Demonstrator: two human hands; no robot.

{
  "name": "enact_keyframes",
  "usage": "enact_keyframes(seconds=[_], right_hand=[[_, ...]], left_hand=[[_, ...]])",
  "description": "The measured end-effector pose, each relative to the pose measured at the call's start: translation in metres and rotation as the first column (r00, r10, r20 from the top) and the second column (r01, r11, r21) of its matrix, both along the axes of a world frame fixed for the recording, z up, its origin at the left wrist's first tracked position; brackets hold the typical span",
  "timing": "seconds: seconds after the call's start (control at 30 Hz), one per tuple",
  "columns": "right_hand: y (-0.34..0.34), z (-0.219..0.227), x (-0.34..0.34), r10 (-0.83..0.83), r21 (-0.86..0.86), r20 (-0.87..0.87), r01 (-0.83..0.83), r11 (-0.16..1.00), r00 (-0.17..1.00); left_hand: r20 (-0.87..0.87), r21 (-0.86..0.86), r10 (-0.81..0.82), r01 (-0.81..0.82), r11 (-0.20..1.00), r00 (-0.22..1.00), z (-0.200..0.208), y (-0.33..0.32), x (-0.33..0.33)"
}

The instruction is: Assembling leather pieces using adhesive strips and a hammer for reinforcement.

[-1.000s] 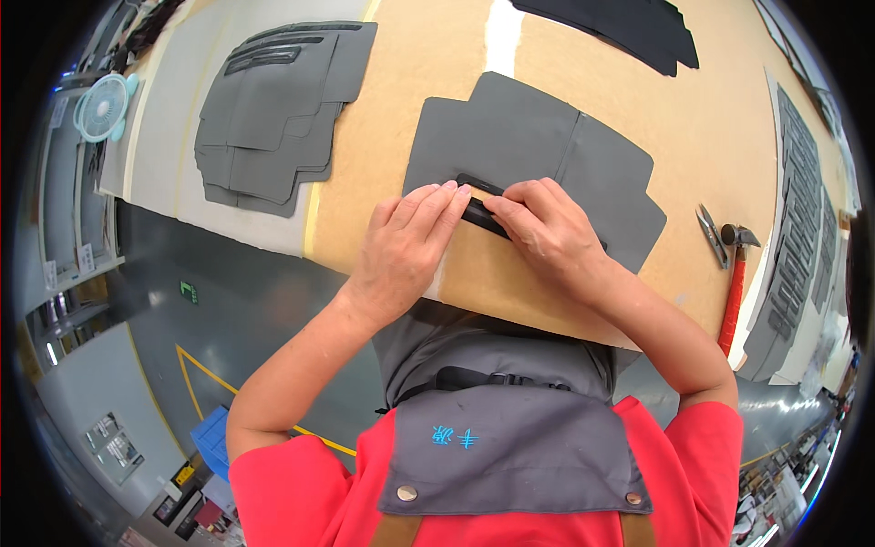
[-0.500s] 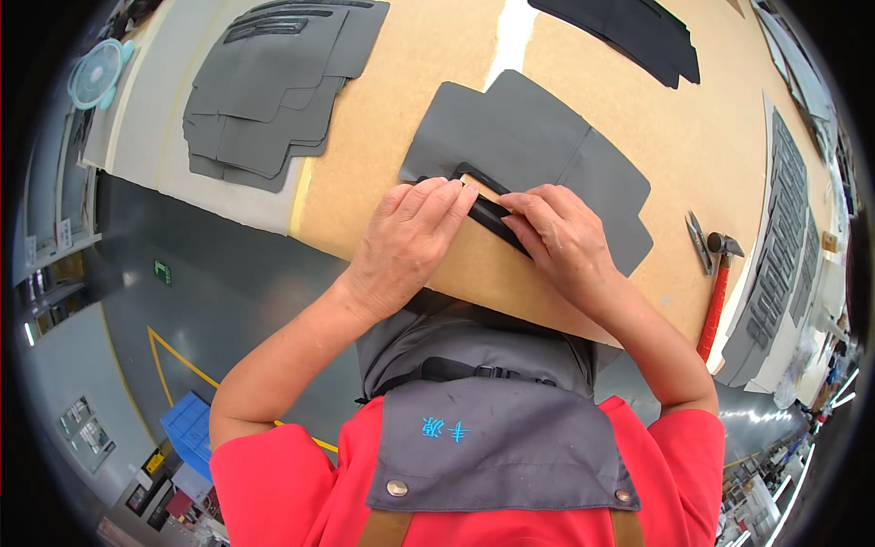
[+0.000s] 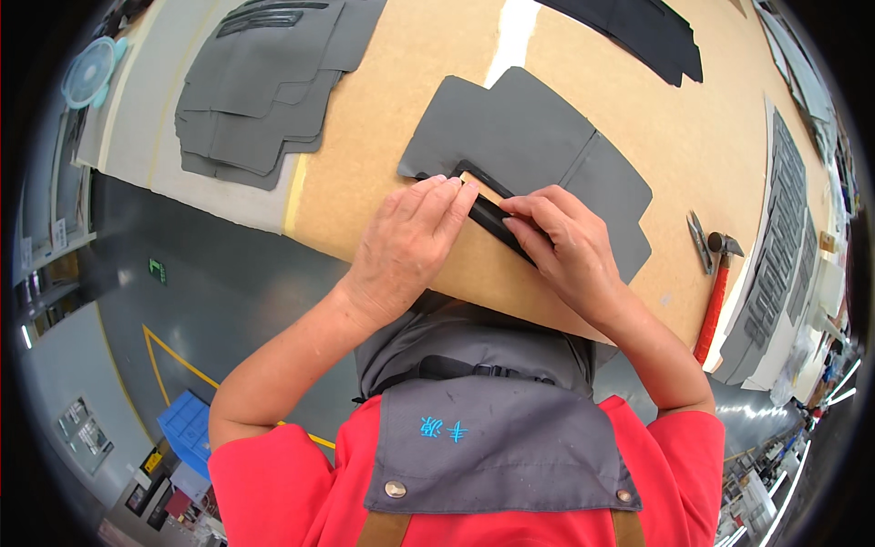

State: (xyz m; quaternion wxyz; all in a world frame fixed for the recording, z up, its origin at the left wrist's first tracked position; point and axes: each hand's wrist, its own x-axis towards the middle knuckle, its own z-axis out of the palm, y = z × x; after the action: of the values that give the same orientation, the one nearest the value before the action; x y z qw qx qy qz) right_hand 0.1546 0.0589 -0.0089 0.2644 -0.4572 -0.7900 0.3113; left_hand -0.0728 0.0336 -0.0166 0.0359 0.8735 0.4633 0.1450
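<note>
A grey sheet panel (image 3: pixel 519 128) with notched corners lies on the table before me. Along its near edge is a slot framed in black, and tan shows through it. A black strip (image 3: pixel 498 221) forms the near side of this slot. My left hand (image 3: pixel 407 232) is closed over the strip's left part, fingers together and fingertips pressed at the slot's left end; its thumb is mostly hidden. My right hand (image 3: pixel 567 244) pinches the strip farther right between thumb and bent index finger. The strip's far right end is hidden under that hand.
A red-handled hammer (image 3: pixel 717 296) and a pair of metal nippers (image 3: pixel 700 242) lie to the right. Stacked grey panels (image 3: pixel 264 100) are at the left, black panels (image 3: pixel 638 36) at the back. Dark slotted pieces (image 3: pixel 775 237) line the right edge. The table (image 3: pixel 401 100) ends near my waist.
The view has shifted slightly. My right fingers have moved a little on the strip, with the index finger more bent. My left hand stays in place on the panel.
</note>
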Motion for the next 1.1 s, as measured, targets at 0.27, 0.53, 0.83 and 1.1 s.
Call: enact_keyframes(seconds=[0.27, 0.53, 0.83, 1.1], right_hand=[[-0.007, -0.017, 0.004, 0.009, 0.265, 0.014, -0.012, 0.964, 1.000], [0.001, -0.014, 0.009, 0.173, 0.488, 0.220, -0.262, 0.833, 0.960], [-0.004, -0.019, 0.010, 0.071, 0.223, -0.043, -0.059, 0.973, 0.997], [-0.004, -0.015, 0.017, 0.182, 0.408, 0.140, -0.224, 0.885, 0.973]], left_hand=[[0.022, -0.048, -0.006, 0.007, 0.999, 1.000, 0.006, 0.003, -0.002], [-0.035, -0.021, -0.089, 0.088, 0.996, 0.995, 0.012, 0.000, -0.005], [-0.026, -0.074, -0.053, 0.051, 0.996, 0.998, 0.011, -0.007, 0.000], [-0.049, -0.064, -0.080, 0.077, 0.995, 0.996, 0.016, -0.007, 0.005]])
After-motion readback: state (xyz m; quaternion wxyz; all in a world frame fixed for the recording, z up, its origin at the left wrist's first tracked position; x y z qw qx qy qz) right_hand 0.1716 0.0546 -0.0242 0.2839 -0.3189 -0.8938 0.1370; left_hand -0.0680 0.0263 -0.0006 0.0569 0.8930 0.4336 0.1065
